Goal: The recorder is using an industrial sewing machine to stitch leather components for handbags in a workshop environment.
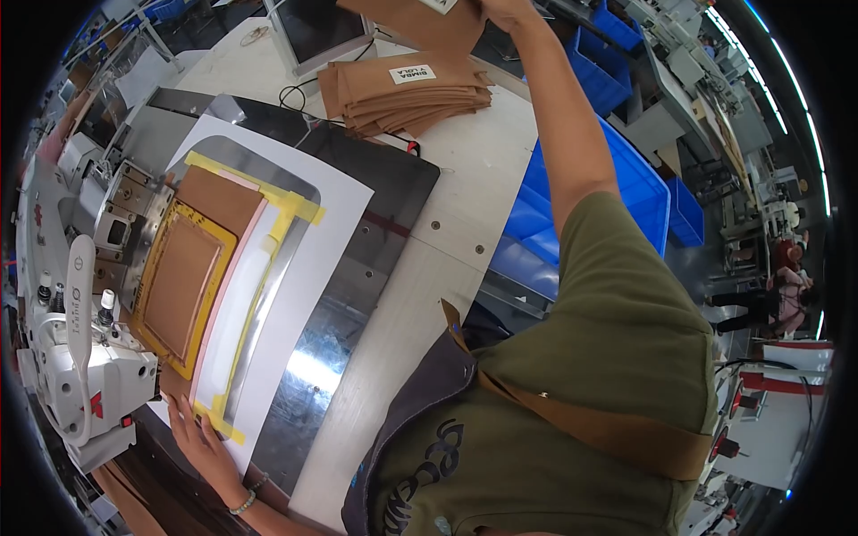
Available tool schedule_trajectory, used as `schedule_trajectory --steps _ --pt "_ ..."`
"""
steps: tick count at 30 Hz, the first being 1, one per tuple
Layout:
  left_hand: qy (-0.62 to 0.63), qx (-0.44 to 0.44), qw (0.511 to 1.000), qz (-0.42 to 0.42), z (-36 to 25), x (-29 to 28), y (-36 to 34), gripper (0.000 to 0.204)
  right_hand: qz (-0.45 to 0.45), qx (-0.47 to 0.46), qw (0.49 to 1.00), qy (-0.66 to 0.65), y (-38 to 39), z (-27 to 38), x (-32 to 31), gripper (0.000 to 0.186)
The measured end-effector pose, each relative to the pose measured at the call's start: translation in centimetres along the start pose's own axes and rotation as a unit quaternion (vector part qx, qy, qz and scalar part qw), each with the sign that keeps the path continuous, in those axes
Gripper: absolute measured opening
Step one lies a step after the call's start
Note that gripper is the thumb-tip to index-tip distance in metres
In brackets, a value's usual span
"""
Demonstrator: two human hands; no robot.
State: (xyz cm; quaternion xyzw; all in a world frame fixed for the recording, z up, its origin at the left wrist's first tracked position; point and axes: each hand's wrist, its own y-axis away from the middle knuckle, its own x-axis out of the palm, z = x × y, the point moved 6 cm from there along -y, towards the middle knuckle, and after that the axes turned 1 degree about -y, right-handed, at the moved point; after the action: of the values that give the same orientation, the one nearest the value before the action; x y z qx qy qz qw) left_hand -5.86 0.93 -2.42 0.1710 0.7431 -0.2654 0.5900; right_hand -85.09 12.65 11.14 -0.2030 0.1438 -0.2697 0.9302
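My left hand (204, 451) lies with fingers stretched out at the near end of a clear plastic template (308, 183) with yellow tape along its edges. Under a yellow-edged rectangular clamp frame (201, 351), a brown fabric panel (223, 201) lies flat beside the head of a white sewing machine (94, 366). At the top edge, my right hand (511, 12) grips a brown fabric piece (420, 25) with a white label; its fingertips are partly cut off. Just below it is a stack of brown fabric pieces (407, 98), the top one bearing a white printed label.
White paper (308, 268) lies under the template on a shiny metal plate (313, 371). A blue plastic bin (626, 179) stands beside the pale table (447, 241). A black cable (290, 94) runs behind the stack. Another person (782, 290) stands far right among machines.
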Motion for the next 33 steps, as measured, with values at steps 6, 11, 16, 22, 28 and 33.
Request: schedule_trajectory --steps 6,11,16,22,28,33 --pt "-0.006 0.002 1.000 -0.005 0.0 0.0 0.0 0.048 0.023 -0.009 0.988 -0.150 -1.7 1.6 -2.7 0.030" --pt "-0.002 0.004 1.000 -0.014 0.0 -0.2 0.0 0.047 0.103 0.050 0.980 -0.165 -0.5 -0.5 -0.6 0.028" --pt "0.001 0.003 1.000 -0.005 0.0 0.0 0.1 0.047 0.122 0.163 0.976 0.075 1.5 -5.1 0.8 0.024" --pt "-0.005 -0.005 1.000 0.000 0.1 0.2 0.0 0.049 0.011 0.158 0.985 -0.074 2.9 -6.2 -1.3 0.019" --pt "-0.002 -0.013 1.000 0.001 0.1 0.2 0.0 0.050 -0.003 0.162 0.981 -0.107 3.2 -6.6 -2.7 0.024" --pt "-0.013 -0.014 1.000 -0.001 0.0 0.3 0.1 0.050 0.222 0.176 0.886 -0.368 4.4 -7.7 -0.3 0.044"
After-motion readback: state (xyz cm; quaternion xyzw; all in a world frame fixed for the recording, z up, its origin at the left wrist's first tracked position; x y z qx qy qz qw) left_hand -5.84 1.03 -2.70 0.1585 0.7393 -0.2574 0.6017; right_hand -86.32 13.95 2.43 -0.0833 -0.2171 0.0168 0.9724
